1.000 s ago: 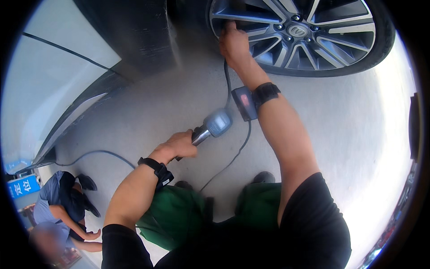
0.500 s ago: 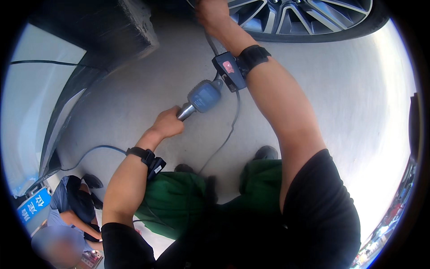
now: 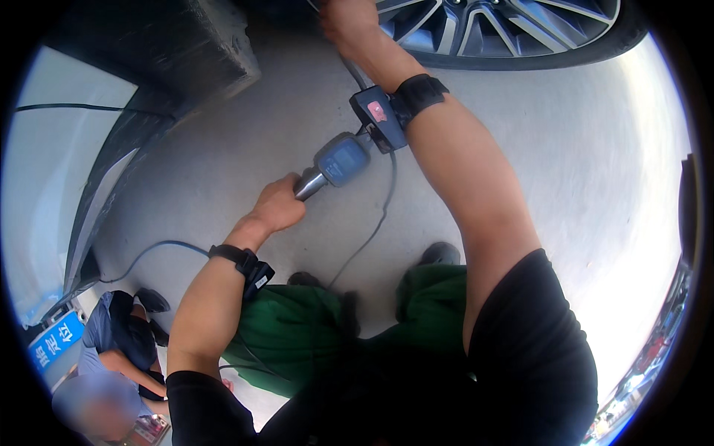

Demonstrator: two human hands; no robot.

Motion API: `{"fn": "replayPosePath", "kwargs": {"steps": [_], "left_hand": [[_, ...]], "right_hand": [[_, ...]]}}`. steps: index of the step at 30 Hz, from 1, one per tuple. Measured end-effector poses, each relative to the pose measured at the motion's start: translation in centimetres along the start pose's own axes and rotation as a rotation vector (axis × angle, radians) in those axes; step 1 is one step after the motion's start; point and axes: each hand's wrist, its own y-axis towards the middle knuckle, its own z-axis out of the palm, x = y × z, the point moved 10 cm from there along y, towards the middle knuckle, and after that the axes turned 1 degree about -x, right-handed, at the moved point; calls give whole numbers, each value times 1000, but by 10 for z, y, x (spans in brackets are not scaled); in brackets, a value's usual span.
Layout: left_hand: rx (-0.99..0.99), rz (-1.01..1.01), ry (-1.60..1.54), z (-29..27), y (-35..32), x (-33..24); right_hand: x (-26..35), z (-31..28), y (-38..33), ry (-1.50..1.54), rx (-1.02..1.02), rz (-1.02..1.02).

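Note:
My left hand [image 3: 279, 202] is wrapped round the metal handle of a tire inflator gauge [image 3: 343, 161], whose boxy grey-blue head has a small screen. From near the head a dark hose [image 3: 352, 68] runs up toward my right hand [image 3: 349, 21], which is at the top edge beside a car wheel [image 3: 506, 30]. Its fingers look curled; the edge of the picture and the hand itself hide what they hold. A black box-shaped device [image 3: 378, 119] is strapped to my right wrist, a smaller one [image 3: 259, 276] to my left.
White and dark car bodywork [image 3: 74, 149] fills the left side. A grey cable [image 3: 387, 197] hangs from the right wrist device; another [image 3: 156, 245] runs left. Another person [image 3: 119, 334] crouches at lower left beside a blue sign [image 3: 58, 340]. Concrete floor [image 3: 595, 186] extends right.
The gauge head has turned and shifted slightly, its screen now facing up more. Both hands keep nearly the same places, the right a touch further left.

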Motion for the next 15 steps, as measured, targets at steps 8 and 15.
{"fn": "replayPosePath", "kwargs": {"steps": [8, 15], "left_hand": [[-196, 119, 177, -26, -9, -38], [-120, 80, 215, -19, -7, -34]], "right_hand": [[-8, 22, -8, 440, 234, 201], [29, -1, -38, -10, -34, 32]]}}
